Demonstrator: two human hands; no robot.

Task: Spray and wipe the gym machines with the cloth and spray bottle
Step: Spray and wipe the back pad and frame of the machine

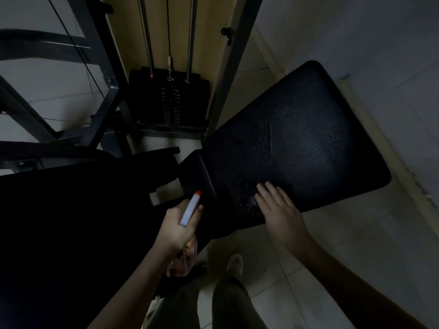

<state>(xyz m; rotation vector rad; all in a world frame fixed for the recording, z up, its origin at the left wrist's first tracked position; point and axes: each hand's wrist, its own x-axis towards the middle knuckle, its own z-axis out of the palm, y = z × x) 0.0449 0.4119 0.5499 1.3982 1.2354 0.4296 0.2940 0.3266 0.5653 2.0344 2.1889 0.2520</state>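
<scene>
A black padded seat of a gym machine fills the middle right of the dim head view. Fine droplets glisten on its near left corner. My left hand grips a spray bottle with a white head and orange nozzle tip, which points toward the pad's left edge. The bottle's clear body hangs below my palm. My right hand lies flat on the pad's near edge with straight fingers. A small pale patch shows beside its fingertips; I cannot tell whether it is the cloth.
A weight stack with guide rods and a cable stands behind the pad, inside a grey steel frame. A second black pad lies to the left. Pale floor tiles and a wall run along the right. My legs and a shoe are below.
</scene>
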